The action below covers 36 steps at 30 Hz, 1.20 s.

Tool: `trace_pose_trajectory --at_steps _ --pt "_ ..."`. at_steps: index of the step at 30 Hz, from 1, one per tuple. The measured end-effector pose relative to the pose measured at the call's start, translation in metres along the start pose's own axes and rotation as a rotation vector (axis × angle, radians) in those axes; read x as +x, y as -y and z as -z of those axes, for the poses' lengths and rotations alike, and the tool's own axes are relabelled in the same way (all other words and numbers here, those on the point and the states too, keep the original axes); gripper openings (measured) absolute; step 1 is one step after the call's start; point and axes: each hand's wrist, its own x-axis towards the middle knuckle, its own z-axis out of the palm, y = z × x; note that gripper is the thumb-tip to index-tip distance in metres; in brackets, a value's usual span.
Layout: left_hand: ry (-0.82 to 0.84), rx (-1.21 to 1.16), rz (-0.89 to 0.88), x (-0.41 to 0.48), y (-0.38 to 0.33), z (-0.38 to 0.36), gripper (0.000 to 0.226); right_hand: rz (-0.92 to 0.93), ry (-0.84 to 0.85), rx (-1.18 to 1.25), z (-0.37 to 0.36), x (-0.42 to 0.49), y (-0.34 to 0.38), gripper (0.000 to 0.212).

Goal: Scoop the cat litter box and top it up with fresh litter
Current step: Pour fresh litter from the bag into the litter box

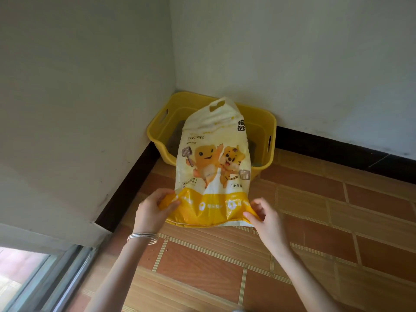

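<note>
We hold the cat litter bag (213, 167) upended by its two bottom corners: the left hand (153, 212) pinches the orange corner on its side, fingers (167, 204) closed on the plastic, and the right hand (264, 218) does the same on the opposite corner, thumb and fingers clamped on a fold of the film. The handle end of the bag points away from us and down into the yellow litter box (261, 129), which sits in the corner where the two walls meet, on the tiled floor (315, 233). The bag's mouth is hidden behind the bag itself, so we cannot tell whether litter is flowing or how much remains; the film looks slack and creased, which suggests little is left. The main risk is a slipped corner: the grips take only thin, smooth plastic, and if one releases, the bag will swing sideways and may throw litter over the low front lip of the box onto the floor. A second risk is raising the bottom too steeply, which could release a lump at once and scatter granules or dust. A third is drift of the unseen mouth past the rim. We judge the remedy to be a slow tilt with the mouth kept well inside the box.
</note>
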Motion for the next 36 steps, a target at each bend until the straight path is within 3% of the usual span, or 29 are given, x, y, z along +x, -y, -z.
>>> trace_pose_trajectory --at_steps 13,22,29,36 --pt "0.122 0.061 0.113 -0.007 0.063 -0.042 0.051 -0.075 0.11 -0.053 -0.039 -0.023 -0.04 0.027" --pt "0.258 0.069 0.174 -0.001 0.076 -0.047 0.065 -0.13 0.192 -0.002 -0.038 -0.021 -0.048 0.04" --pt "0.243 -0.05 0.069 0.032 0.042 -0.031 0.056 -0.102 0.116 0.142 -0.012 0.017 -0.023 0.039" --pt "0.156 -0.105 -0.193 0.104 -0.023 -0.013 0.051 0.077 -0.004 0.178 0.027 0.104 0.027 0.031"
